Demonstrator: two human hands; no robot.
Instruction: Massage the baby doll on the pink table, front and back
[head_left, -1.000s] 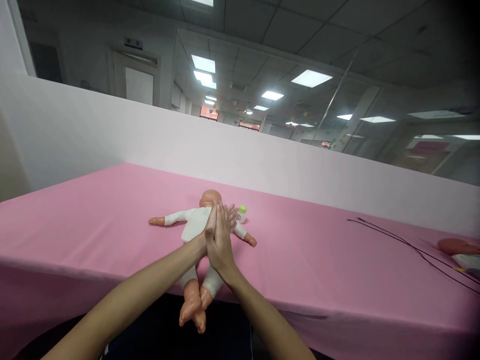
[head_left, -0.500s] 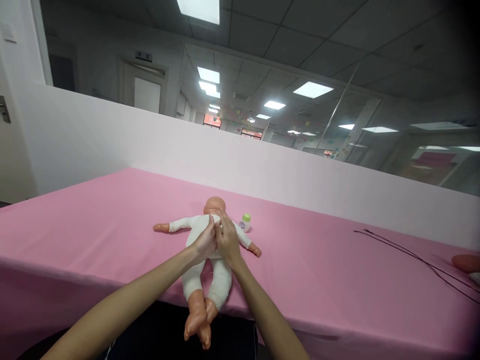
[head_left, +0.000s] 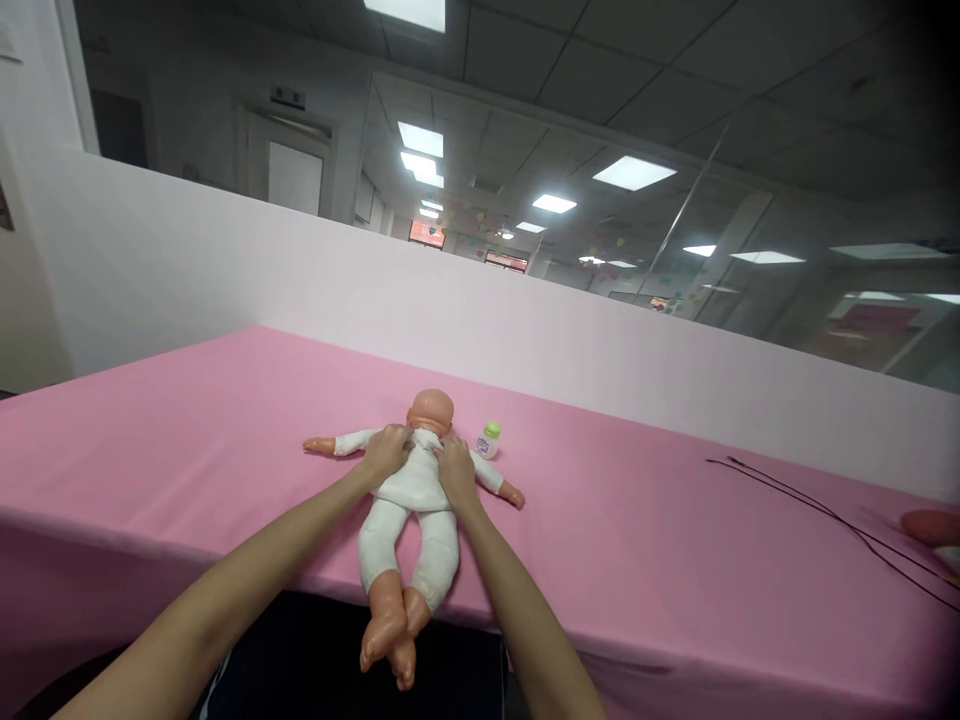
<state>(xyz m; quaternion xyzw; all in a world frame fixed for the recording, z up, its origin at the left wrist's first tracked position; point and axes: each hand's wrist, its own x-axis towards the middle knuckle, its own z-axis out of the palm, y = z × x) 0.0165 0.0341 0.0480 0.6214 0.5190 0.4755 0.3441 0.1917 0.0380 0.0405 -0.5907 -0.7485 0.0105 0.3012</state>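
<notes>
A baby doll (head_left: 416, 485) with a white cloth body and bare plastic head, hands and feet lies stretched on the table, its arms spread and its ankles crossed. Its face does not show; the smooth head points away from me. On the left of its upper body, my left hand (head_left: 388, 452) is closed at the shoulder, fingers curled. My right hand (head_left: 456, 468) is likewise curled over the other shoulder, with the white cloth between the two hands. Just beyond the right hand stands a small clear bottle with a green cap (head_left: 488, 440).
Pink cloth (head_left: 622, 530) covers the table. Two thin dark cords (head_left: 817, 505) run across its right side towards a partly visible orange-brown object (head_left: 930, 527) at the edge. Behind the table rises a low white wall (head_left: 360, 290) with glass above.
My hands were together over the middle of the doll's upper body. They have parted sideways to its two shoulders, uncovering the white cloth between them.
</notes>
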